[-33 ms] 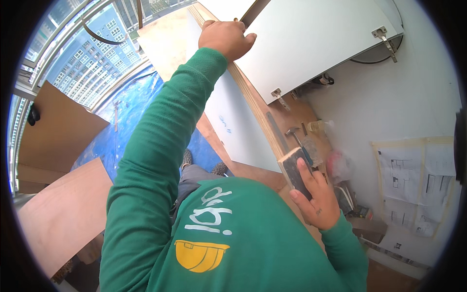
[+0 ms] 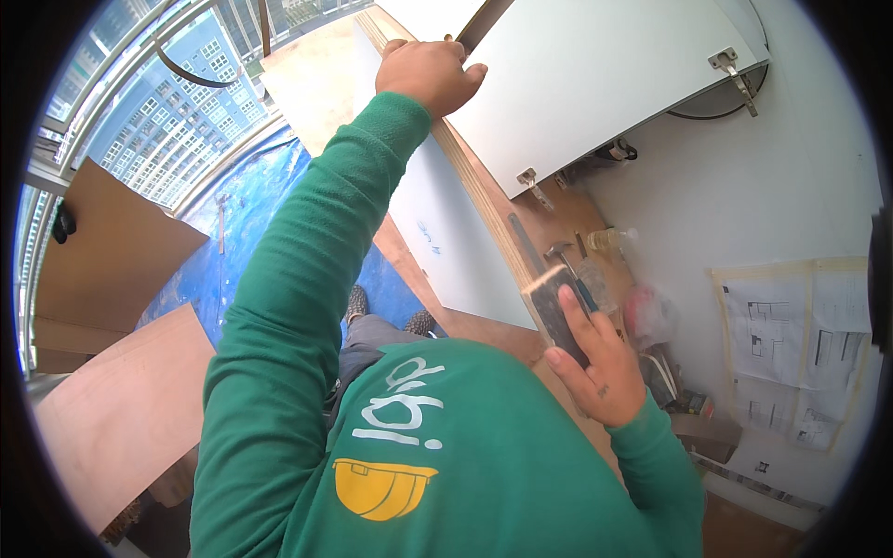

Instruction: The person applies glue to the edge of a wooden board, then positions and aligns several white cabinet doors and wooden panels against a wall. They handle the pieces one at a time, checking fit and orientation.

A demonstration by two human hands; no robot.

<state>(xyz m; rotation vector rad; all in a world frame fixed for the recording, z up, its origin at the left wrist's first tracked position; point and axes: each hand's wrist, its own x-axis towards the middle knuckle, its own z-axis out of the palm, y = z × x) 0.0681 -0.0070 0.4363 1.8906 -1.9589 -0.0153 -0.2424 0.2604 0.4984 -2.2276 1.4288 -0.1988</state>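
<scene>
A white-faced plywood panel [image 2: 465,251] stands on edge, its bare layered edge running from the upper middle down toward my right side. My left hand [image 2: 428,76] is closed over the far end of that edge, with its fingertips partly hidden. At the near end, my right hand [image 2: 600,367] holds a sanding block [image 2: 558,316], a wooden block with a dark face. The thumb and a finger lie along it, and the block sits against the panel's edge. Just beyond the block lie a hammer [image 2: 560,253] and a flat grey metal strip [image 2: 526,240] on the wooden surface.
A white door [image 2: 614,93] with metal hinges lies at the upper right. Curved plywood sheets [image 2: 116,270] lean at the left, near the balcony railing. Blue sheeting [image 2: 246,205] covers the floor. Drawings [image 2: 791,344] are taped to the right wall. A clear plastic bag [image 2: 648,316] rests beside the tools.
My right hand and the sanding block have slid a little up and to the left along the panel's edge. My left hand keeps its grip in nearly the same place.
</scene>
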